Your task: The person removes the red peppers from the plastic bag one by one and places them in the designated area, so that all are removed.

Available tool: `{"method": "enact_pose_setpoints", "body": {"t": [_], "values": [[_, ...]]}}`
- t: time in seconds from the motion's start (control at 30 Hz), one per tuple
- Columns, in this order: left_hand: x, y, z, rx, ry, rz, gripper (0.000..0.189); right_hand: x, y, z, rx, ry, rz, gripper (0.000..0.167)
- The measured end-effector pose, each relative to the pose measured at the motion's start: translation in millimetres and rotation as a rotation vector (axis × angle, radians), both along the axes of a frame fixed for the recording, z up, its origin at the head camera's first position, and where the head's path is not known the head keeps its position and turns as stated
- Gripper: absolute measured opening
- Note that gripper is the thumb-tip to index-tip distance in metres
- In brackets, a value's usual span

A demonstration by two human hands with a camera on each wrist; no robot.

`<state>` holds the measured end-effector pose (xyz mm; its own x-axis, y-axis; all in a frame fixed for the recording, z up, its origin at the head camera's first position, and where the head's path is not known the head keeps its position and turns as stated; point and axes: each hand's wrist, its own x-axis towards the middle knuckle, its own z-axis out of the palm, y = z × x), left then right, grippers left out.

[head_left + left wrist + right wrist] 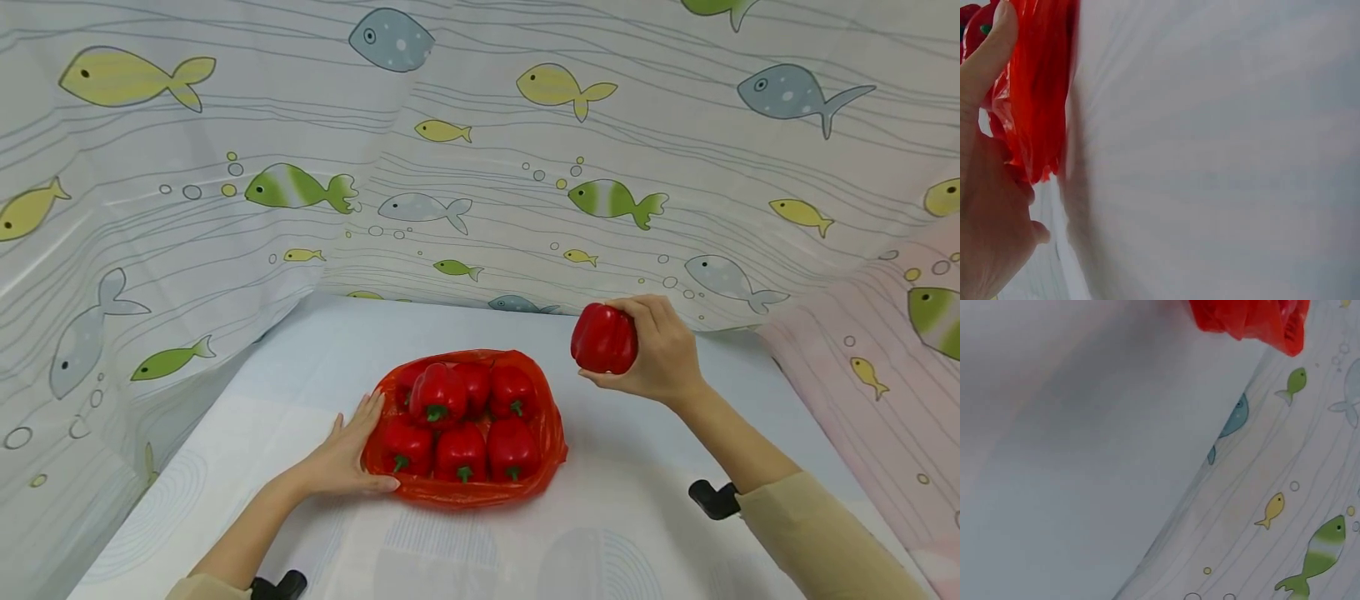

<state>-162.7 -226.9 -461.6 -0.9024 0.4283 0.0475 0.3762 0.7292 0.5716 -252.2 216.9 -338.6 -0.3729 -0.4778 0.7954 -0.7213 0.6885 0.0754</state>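
Several red bell peppers (461, 451) with green stems sit in an open red plastic bag (552, 433), one of them lying on top of the others. My left hand (345, 454) rests against the bag's left side, fingers straight, the thumb along its front rim. Up close in the left wrist view, the left hand (997, 206) touches the crinkled plastic bag (1038, 87). Raised to the right of the bag, my right hand (663, 350) grips a single red bell pepper (602, 337) between thumb and fingers. The right wrist view shows neither that hand nor its pepper, only the bag (1247, 319).
Beneath everything is a white table (315, 333) with faint printed arcs. A fish-patterned curtain (487, 167) hangs behind and along both sides, meeting the table's far edge. Black straps (714, 500) show at my wrists.
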Motion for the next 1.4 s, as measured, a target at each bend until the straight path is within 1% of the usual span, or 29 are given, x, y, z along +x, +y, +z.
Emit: {"method": "enact_pose_setpoints", "body": {"t": [0.2,0.3,0.4,0.53,0.67,0.77,0.93,1.03,1.2,1.3,1.4], "values": [[0.4,0.5,-0.7,-0.003,-0.003,0.006,0.123,-5.5,13,-6.7,0.016,0.007,-0.035,0.082],[0.2,0.5,-1.7,-0.01,-0.002,0.008,0.124,-9.4,20,-11.1,0.011,-0.005,-0.047,0.081],[0.1,0.5,-2.2,-0.013,-0.002,0.011,0.124,-13.6,25,-16.2,0.017,-0.019,-0.076,0.081],[0.2,0.8,-1.4,-0.011,-0.006,0.011,0.123,-18.7,30,-24.4,0.036,-0.046,-0.121,0.082],[0.6,1.8,0.2,-0.006,-0.016,0.01,0.123,-24.4,34,-35.0,0.06,-0.104,-0.16,0.084],[0.7,1.9,0.9,-0.008,-0.018,0.012,0.123,-31.4,35,-45.6,0.072,-0.164,-0.177,0.086],[0.0,1.4,0.3,-0.013,-0.021,0.014,0.123,-42.8,34,-63.3,0.112,-0.275,-0.18,0.083],[-1.2,0.8,-1.1,-0.01,-0.026,0.015,0.123,-46.8,31,-71.7,0.156,-0.369,-0.194,0.082],[-2.1,-0.6,-3.2,-0.011,-0.022,0.016,0.124,-50.2,25,-83.4,0.195,-0.563,-0.243,0.08],[-1.5,-0.9,-3.5,-0.01,-0.016,0.015,0.123,-50.9,22,-88.1,0.189,-0.639,-0.268,0.08],[-0.7,-0.6,-3.2,-0.004,-0.014,0.015,0.123,-51.8,21,-91.6,0.165,-0.723,-0.275,0.079]]}}
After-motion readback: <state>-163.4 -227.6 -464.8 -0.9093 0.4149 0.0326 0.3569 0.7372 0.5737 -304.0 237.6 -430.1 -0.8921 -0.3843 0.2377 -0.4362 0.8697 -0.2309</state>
